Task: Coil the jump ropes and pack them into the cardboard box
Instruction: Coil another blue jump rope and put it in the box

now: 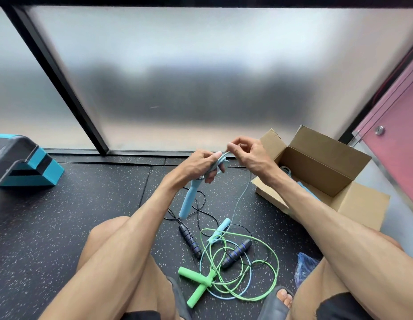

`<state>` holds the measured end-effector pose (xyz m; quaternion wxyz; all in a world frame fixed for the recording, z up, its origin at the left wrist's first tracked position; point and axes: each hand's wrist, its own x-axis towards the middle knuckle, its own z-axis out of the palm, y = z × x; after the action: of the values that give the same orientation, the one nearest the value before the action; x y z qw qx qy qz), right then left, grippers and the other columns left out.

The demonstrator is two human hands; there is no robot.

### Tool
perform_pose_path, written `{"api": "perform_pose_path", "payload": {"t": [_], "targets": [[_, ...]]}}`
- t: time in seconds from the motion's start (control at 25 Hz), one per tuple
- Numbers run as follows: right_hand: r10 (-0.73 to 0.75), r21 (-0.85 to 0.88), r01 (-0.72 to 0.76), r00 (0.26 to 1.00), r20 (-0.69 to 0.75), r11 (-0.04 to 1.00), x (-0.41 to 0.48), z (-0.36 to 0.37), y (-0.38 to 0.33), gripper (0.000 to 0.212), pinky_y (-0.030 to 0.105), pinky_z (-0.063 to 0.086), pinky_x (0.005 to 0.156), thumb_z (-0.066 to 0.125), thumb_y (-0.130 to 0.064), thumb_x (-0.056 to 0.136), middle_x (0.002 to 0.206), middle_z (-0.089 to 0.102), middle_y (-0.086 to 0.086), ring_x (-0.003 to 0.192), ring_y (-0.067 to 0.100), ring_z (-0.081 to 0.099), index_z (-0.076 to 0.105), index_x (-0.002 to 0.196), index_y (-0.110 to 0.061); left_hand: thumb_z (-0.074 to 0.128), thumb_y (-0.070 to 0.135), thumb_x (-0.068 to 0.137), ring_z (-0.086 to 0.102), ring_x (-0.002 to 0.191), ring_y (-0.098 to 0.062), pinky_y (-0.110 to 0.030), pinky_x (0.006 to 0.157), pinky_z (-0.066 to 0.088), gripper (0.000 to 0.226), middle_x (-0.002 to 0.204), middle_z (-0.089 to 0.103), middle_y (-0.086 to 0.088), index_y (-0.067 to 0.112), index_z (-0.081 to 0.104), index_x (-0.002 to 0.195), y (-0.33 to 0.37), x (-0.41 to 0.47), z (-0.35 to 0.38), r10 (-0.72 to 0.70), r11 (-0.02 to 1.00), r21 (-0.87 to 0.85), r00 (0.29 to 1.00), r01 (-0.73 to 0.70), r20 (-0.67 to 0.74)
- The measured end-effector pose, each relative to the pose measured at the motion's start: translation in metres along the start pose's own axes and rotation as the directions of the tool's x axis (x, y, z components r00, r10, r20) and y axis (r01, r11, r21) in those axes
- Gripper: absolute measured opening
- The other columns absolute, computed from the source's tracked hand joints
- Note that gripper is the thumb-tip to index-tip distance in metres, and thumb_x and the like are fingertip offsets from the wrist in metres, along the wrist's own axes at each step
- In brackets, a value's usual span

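Light-blue jump rope (pixel 189 202) coils gripped in left hand (pixel 198 163); right hand (pixel 246 153), just beside, pinching cord to guide winding.

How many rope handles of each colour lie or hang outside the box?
Blue handles: 2
Black handles: 2
Green handles: 2
Total: 6
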<state>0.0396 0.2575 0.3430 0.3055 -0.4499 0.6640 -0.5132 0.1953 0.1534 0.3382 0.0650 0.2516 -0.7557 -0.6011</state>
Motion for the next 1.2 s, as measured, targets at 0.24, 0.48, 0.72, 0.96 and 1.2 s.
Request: {"api": "perform_pose_path", "payload": {"t": [0.24, 0.48, 0.72, 0.96, 1.2], "targets": [[0.029, -0.008, -0.029, 0.999, -0.020, 1.000, 0.003, 0.006, 0.006, 0.021, 0.031, 0.041, 0.059, 0.056, -0.037, 0.098, 0.079, 0.063, 0.012, 0.066, 0.019, 0.051, 0.057, 0.090, -0.017, 0.036, 0.037, 0.105, 0.013, 0.048, -0.014, -0.033, 0.055, 0.014, 0.044, 0.048, 0.024, 0.005, 0.011, 0.054, 0.074, -0.001, 0.004, 0.001, 0.076, 0.886, -0.463, 0.985, 0.006, 0.157], [0.307, 0.167, -0.331, 0.939, 0.155, 0.929, 0.001, 0.014, 0.013, 0.010, 0.044, 0.062, 0.068, 0.044, -0.019, 0.104, 0.085, 0.060, 0.013, 0.069, 0.022, 0.062, 0.045, 0.105, -0.009, 0.033, 0.036, 0.106, 0.027, 0.051, -0.012, -0.025, 0.058, 0.038, 0.039, 0.058, 0.034, 0.002, 0.007, 0.056, 0.091, 0.004, 0.004, -0.007, 0.119, 0.545, -0.831, 0.992, -0.108, -0.051], [0.445, 0.030, -0.497, 0.800, 0.403, 0.867, -0.013, 0.025, 0.014, 0.009, 0.051, 0.060, 0.076, 0.049, -0.012, 0.102, 0.080, 0.066, 0.019, 0.072, 0.032, 0.068, 0.044, 0.107, -0.006, 0.035, 0.028, 0.107, 0.052, 0.061, -0.016, -0.030, 0.071, 0.049, 0.032, 0.073, 0.050, -0.004, 0.004, 0.056, 0.100, -0.005, 0.011, -0.014, 0.018, 0.477, -0.806, 0.921, -0.349, -0.388], [0.474, -0.169, -0.453, 0.736, 0.484, 0.875, -0.018, 0.029, 0.014, 0.011, 0.046, 0.060, 0.078, 0.054, -0.009, 0.100, 0.086, 0.071, 0.022, 0.080, 0.034, 0.071, 0.052, 0.090, -0.003, 0.047, 0.023, 0.103, 0.062, 0.059, -0.020, -0.034, 0.068, 0.058, 0.025, 0.069, 0.061, -0.007, 0.003, 0.060, 0.097, -0.008, 0.012, -0.015, -0.005, 0.630, -0.640, 0.822, -0.439, -0.569], [0.287, -0.123, -0.260, 0.880, 0.378, 0.958, -0.012, 0.033, 0.016, 0.013, 0.032, 0.046, 0.055, 0.058, -0.016, 0.098, 0.069, 0.063, 0.007, 0.057, 0.017, 0.055, 0.058, 0.095, -0.004, 0.050, 0.020, 0.103, 0.064, 0.056, -0.021, -0.030, 0.057, 0.055, 0.029, 0.071, 0.064, -0.014, -0.006, 0.059, 0.098, -0.012, 0.016, -0.010, 0.152, 0.899, -0.197, 0.701, -0.390, -0.696]]}}
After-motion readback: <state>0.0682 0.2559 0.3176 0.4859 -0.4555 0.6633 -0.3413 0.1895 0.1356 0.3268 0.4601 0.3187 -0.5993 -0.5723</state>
